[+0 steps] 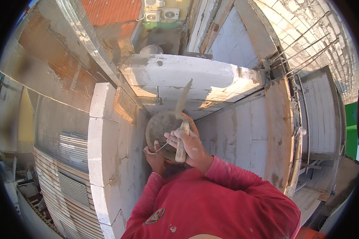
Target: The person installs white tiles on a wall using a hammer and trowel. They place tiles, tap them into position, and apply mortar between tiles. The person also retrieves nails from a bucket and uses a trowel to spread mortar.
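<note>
Shirt (215,199) nearest my camera: red, its small emblem (154,216) bearing no lettering I can read. My right hand (193,147) grips a bricklayer's trowel (184,126) by its pale handle, fingertips projecting left past it; the long axis points away from me, mortar-coated blade toward the far block wall (179,65). My left hand (155,159), lower and leftward, appears to pinch a thin rod (165,144) slanting up to the right fingertips. Below lies an orange-rimmed bucket (192,124) of grey mortar (159,121), its far rim under the trowel's neck. Beyond: outdoor air-conditioner units (171,14), labels illegible.
</note>
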Tool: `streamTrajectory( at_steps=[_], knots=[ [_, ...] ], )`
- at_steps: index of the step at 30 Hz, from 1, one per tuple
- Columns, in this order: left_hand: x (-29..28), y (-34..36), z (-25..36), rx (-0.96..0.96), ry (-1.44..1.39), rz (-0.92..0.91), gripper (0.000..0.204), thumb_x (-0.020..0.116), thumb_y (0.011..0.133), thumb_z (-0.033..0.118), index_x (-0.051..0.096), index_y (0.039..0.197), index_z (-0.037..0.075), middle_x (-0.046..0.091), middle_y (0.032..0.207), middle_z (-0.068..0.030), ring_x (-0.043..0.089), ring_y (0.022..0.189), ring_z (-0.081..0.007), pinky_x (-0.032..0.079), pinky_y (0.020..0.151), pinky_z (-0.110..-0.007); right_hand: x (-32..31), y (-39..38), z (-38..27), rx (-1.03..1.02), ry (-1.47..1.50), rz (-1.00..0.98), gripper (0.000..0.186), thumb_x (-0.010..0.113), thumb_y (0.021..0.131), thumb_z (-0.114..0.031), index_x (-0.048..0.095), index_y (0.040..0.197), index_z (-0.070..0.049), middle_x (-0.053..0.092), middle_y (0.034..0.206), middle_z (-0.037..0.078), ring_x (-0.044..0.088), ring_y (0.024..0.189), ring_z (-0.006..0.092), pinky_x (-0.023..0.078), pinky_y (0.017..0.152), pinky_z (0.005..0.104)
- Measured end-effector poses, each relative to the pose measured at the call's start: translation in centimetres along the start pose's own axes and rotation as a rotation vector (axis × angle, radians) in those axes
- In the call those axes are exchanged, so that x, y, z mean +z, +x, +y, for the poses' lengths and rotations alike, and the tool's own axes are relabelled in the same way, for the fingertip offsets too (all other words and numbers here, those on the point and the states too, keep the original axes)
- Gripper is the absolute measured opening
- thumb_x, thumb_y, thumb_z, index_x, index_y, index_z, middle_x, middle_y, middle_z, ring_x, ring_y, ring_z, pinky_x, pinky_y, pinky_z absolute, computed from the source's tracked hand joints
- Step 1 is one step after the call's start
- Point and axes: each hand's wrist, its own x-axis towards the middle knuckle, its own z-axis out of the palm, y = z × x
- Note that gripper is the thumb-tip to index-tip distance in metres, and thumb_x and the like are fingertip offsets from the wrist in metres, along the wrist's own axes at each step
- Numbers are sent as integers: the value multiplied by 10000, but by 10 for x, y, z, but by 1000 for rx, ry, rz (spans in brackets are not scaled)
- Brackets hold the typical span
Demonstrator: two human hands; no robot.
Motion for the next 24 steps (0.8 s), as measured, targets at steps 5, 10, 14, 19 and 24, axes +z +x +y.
streamTrajectory(
  at_steps=[5, 10, 14, 19, 24],
  knots=[
    [-27, -4, 8, 147, 210, 74, 386, 760, 924, 287, 514, 836, 2, 536, 686, -63, 463, 666, -153, 447, 637, -369, -15, 23, -4, -19, -60, -108, 175, 549, 1037, -120, 504, 1145, 10, 571, 1175, 146, 620, 1218, 328, 511, 1093, 470],
    [-71, -28, 25, 89, 291, 108, 292, 714, 875, 193, 526, 793, -16, 569, 642, -104, 531, 607, -174, 465, 614, -397, -17, 36, -34, -24, -991, -157, 265, 635, 994, -210, 559, 1164, -22, 672, 1010, 152, 722, 957, 269, 591, 845, 400],
    [-89, -38, -16, -162, 25, 151, 205, 620, 849, 177, 591, 850, -26, 635, 679, -119, 601, 604, -190, 498, 597, -396, -78, 38, -43, -496, -2005, -301, 426, 687, 932, -356, 625, 1236, -64, 713, 904, 159, 718, 886, 327, 566, 765, 439],
    [-102, -62, -30, -275, -163, 172, 243, 601, 861, 131, 676, 1024, -33, 681, 795, -85, 639, 680, -160, 527, 627, -349, -79, 88, -9, -696, -2466, -685, 415, 668, 942, -360, 627, 1283, -127, 697, 967, 138, 708, 854, 351, 557, 732, 477],
    [-101, -75, -25, -319, -373, 114, 255, 569, 888, 56, 673, 1099, -42, 712, 938, -63, 626, 817, -103, 532, 758, -305, -48, 134, 59, -685, -2526, -988, 366, 677, 931, -361, 640, 1203, -118, 691, 974, 137, 711, 869, 353, 561, 731, 480]
  ],
)
